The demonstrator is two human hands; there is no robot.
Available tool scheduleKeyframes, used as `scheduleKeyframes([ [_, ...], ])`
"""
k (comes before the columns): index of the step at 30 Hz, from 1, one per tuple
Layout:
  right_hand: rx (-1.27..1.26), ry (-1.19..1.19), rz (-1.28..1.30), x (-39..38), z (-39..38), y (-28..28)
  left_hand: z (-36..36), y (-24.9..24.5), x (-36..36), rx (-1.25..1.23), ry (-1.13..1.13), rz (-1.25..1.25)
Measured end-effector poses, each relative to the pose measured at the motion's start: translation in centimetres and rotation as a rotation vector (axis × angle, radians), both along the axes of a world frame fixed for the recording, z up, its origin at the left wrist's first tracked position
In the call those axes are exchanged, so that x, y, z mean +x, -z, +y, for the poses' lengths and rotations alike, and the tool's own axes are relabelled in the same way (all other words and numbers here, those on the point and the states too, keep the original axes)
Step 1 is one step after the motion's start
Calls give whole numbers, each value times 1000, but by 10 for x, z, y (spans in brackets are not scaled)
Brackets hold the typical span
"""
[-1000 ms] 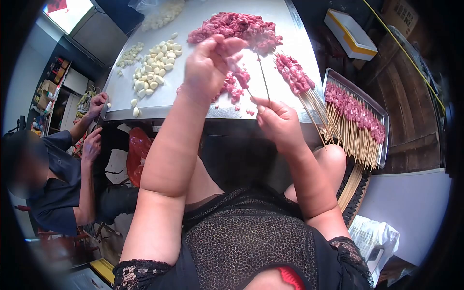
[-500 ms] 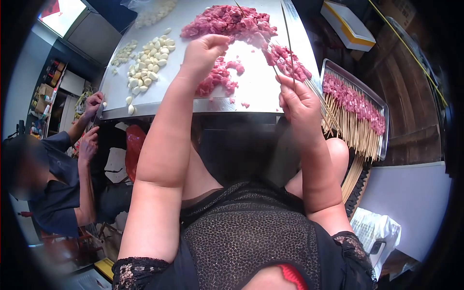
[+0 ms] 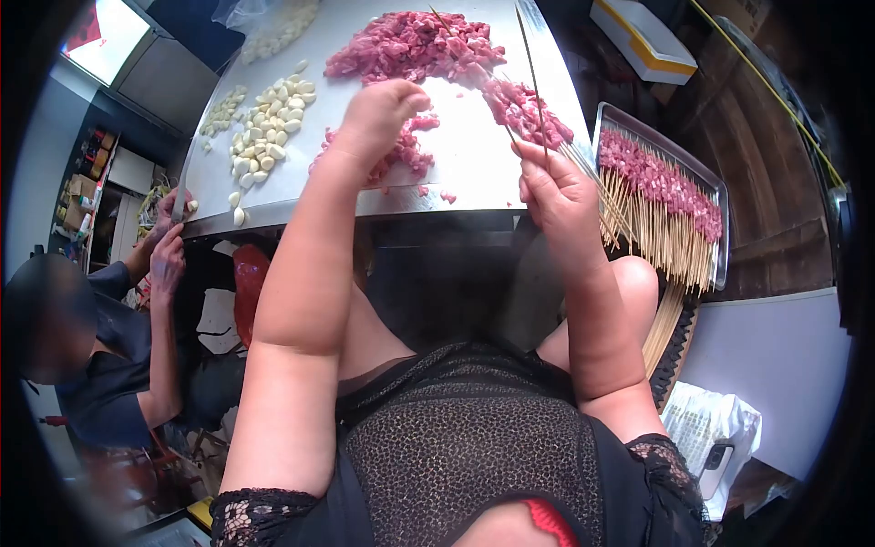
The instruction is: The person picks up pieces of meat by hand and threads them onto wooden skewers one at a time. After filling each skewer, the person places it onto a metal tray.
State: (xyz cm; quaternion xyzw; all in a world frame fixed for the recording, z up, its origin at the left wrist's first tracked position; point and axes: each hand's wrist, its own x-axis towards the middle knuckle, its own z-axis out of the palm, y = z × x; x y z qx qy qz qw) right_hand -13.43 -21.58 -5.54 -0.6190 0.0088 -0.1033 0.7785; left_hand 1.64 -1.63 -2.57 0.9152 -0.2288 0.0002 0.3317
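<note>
My right hand (image 3: pixel 558 190) pinches thin skewers (image 3: pixel 533 68) that point up and away over the table. My left hand (image 3: pixel 385 118) hovers between the large heap of cut raw meat (image 3: pixel 415 44) and a smaller meat pile (image 3: pixel 410 157). Its fingers are curled closed, and whatever they hold is hidden. Just beyond my right hand lie meat-loaded skewers (image 3: pixel 529 111), their bare ends toward the tray side. The meat on the skewers in my right hand is hard to tell from this row behind.
Peeled garlic cloves (image 3: pixel 272 128) lie on the white table (image 3: pixel 301 193). At right, a metal tray (image 3: pixel 723 196) holds rows of meat skewers (image 3: pixel 661 187); bare sticks (image 3: pixel 665 330) lie below it. A co-worker at left holds a knife (image 3: pixel 180 182). A foam box (image 3: pixel 643 41) stands behind.
The view has shifted slightly, so the table appears farther left. My left hand has drawn a little toward me, away from the large heap. My right hand keeps its pinch on the skewers.
</note>
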Motion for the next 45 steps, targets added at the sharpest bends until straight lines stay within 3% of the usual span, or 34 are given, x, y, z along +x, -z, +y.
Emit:
scheduleKeyframes([
  [4,-29,-15,-19,2,-1,1,13,-8,5,-553,-74,284],
  [8,8,-18,3,3,2,3,14,-8,2,-618,-27,398],
  [10,-19,-24,-16,3,2,4,11,-11,-2,-873,-10,601],
  [15,-42,-19,-10,4,2,5,13,-18,-5,-1016,15,709],
  [21,-26,-29,8,4,1,7,11,-19,-14,-883,-13,563],
  [26,-53,-26,0,8,1,11,15,-9,-7,-667,-87,276],
  [29,-69,-21,19,5,2,11,11,-11,-9,-545,-81,301],
  [33,-59,-19,6,6,2,11,5,-10,-15,-415,18,191],
  [34,-57,-19,9,6,2,11,9,-3,-5,-262,71,-2],
  [37,-57,-14,15,4,1,7,16,-5,-8,-125,153,-120],
  [38,-59,-9,21,3,1,5,17,-7,-12,-124,154,-118],
  [40,-63,-9,20,3,0,5,17,-17,-24,176,-15,184],
  [43,-76,-15,29,3,0,7,12,-18,-33,400,-11,139],
  [45,-87,-15,23,5,1,5,14,-20,-32,385,-10,125],
])
